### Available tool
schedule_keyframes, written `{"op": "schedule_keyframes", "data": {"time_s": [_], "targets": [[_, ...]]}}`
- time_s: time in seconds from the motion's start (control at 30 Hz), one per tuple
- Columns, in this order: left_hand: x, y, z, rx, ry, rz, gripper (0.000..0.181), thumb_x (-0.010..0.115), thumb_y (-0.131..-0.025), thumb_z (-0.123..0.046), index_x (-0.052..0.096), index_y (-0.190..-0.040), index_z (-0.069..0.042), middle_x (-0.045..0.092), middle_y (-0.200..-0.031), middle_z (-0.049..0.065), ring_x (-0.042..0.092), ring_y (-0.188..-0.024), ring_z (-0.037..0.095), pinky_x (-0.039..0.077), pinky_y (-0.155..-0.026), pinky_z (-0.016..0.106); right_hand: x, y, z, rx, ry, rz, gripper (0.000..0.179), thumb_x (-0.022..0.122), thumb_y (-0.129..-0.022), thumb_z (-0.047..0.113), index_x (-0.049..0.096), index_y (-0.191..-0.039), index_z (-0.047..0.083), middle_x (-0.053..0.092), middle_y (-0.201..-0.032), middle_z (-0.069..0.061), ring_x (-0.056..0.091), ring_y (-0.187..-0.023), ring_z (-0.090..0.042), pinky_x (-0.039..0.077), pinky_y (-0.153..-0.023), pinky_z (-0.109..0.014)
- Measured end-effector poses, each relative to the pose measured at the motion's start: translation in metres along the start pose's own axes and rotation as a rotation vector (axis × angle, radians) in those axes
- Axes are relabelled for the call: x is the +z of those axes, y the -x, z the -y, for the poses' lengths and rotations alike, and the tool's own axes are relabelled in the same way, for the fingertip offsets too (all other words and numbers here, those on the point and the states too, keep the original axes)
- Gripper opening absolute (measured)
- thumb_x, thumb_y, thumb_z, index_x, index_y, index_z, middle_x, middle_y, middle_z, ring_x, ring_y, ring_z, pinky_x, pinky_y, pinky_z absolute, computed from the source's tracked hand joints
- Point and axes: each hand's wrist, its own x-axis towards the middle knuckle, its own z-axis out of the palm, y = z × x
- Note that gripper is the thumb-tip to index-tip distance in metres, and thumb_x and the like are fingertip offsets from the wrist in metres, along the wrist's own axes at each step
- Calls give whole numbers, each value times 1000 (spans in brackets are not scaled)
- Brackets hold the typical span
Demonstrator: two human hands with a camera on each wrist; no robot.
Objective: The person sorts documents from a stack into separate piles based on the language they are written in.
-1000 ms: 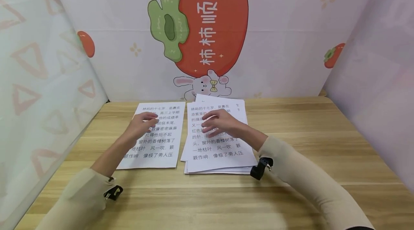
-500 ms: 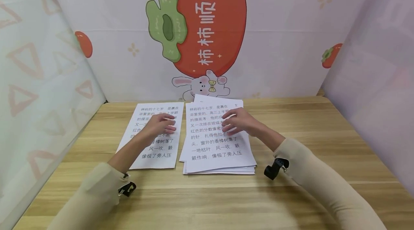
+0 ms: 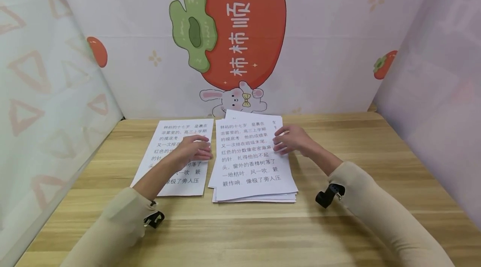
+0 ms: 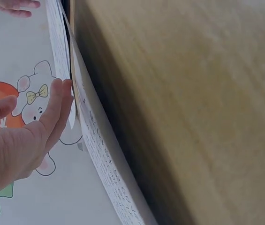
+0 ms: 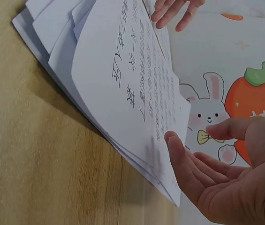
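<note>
Two lots of white printed paper lie side by side on the wooden table. A printed sheet is on the left, partly hidden under my left hand, whose fingers are relaxed and reach toward its right edge. To its right is a loose stack of printed sheets, its lower pages fanned out unevenly. Over the stack's right edge is my right hand, fingers loosely bent and thumb apart. In the right wrist view the layered page edges of the stack show beside the fingers. Neither hand holds anything.
The wooden table reaches back to a white backdrop printed with a large persimmon and a rabbit. White side panels stand at left and right. Black wrist mounts sit on both sleeves.
Both hands have moved rightward: the left across the single sheet toward its right edge, the right from the stack's middle to its right edge. The papers keep their arrangement.
</note>
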Motion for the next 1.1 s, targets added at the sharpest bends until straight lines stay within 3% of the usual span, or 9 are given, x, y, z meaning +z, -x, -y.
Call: {"op": "schedule_keyframes", "data": {"time_s": [0.3, 0.53, 0.9, 1.1], "targets": [[2, -6, 1, -39, 41, 16, 46, 46, -109, -9, 40, -150, 10, 58, -134, 35, 73, -105, 33, 61, -93, 38, -13, -1, -11, 29, 85, -67, 36, 66, -98, 3, 57, -129, -13, 74, -107, -26, 76, -85, -26, 65, -76, -36], [2, -9, 0, -53, 54, 27, 46, 48, -109, -13, 42, -148, 11, 60, -133, 34, 71, -111, 37, 61, -95, 39, -20, 1, -20, 41, 30, -48, 27, 64, -98, 3, 58, -119, -12, 74, -102, -23, 75, -77, -21, 66, -73, -36], [3, -9, -3, -68, 63, 24, 45, 51, -109, -15, 43, -146, 10, 61, -132, 34, 74, -105, 33, 62, -93, 37, -25, 3, -20, 71, 45, -30, 25, 64, -100, 7, 60, -119, -11, 73, -101, -21, 76, -80, -23, 66, -75, -37], [3, -10, -3, -72, 71, 29, 45, 51, -109, -15, 43, -145, 10, 61, -133, 34, 73, -108, 35, 61, -94, 38, -28, -1, -23, 103, -34, -5, 28, 66, -100, 5, 59, -121, -11, 74, -99, -20, 77, -81, -22, 65, -77, -37]]}}
